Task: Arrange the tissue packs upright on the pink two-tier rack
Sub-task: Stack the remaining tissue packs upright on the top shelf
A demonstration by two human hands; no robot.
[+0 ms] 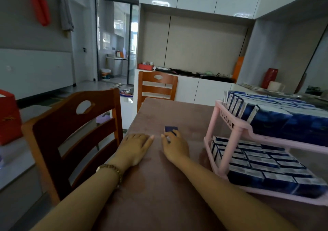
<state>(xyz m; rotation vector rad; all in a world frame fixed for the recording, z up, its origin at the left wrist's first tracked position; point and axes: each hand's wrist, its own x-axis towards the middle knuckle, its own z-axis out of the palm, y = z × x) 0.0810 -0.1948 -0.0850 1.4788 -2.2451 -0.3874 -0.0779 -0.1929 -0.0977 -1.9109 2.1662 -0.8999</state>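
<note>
The right grip (174, 144) covers the near half of a tissue pack (171, 129); only its dark blue far end shows, and the fingers curled under the palm cannot be made out. The pink rack (230, 151) runs off the right edge on both tiers, so the rows of upper packs (276, 117) and lower packs (262, 161) cannot be counted. The upper tier hides the back of the lower one. Print on the packs is blurred. Clutter on the far counter (195, 71) is too small to name. A red box (8, 117) is cut by the left edge.
</note>
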